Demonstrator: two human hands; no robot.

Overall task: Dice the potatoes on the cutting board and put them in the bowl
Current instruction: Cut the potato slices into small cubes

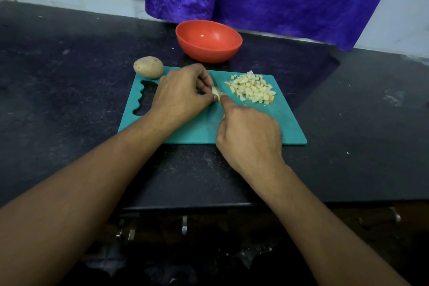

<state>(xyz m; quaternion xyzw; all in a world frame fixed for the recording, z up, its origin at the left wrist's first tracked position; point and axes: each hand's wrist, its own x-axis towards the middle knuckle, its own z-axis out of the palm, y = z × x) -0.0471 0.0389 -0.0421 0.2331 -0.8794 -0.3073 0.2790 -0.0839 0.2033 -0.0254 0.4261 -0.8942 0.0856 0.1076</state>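
Presently, at the centre of the cutting board [287, 127], fingers of my left hand [181, 96] pinch a potato piece [216, 93], fingers of my right hand [249, 137] grasp the knife [214, 82] set against it.

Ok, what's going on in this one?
A person is dicing potato on a teal cutting board. The left hand pinches a small potato piece, and the right hand holds a knife with its blade against that piece. A pile of diced potato lies on the board's right side. A whole potato sits uncut at the board's far left corner. The red bowl behind the board has nothing in it yet.
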